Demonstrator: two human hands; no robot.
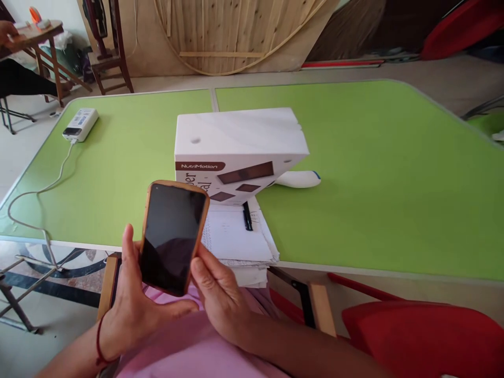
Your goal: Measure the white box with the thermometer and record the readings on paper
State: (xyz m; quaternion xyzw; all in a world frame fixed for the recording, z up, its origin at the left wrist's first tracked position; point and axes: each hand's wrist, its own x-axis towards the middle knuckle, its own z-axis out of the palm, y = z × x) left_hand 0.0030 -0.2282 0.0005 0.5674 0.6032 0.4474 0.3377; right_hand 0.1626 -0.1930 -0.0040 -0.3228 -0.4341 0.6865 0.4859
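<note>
A smartphone in a tan case, its screen dark, is tilted up in front of me. My right hand grips its lower right edge, thumb in front and fingers partly hidden behind. At the phone's lower left is my left hand, with a dark red cord on the wrist. Its thumb stretches out below the phone and its other fingers point upward, some of them behind the phone. Whether the left palm touches the phone I cannot tell. Beyond the phone stands a white NutriMotion box, close to a stack of papers.
A black pen lies on the papers. Behind the box is a white rounded object. A white power bank with a cable lies left on the green table. A red chair is at right; another person's hand is far left.
</note>
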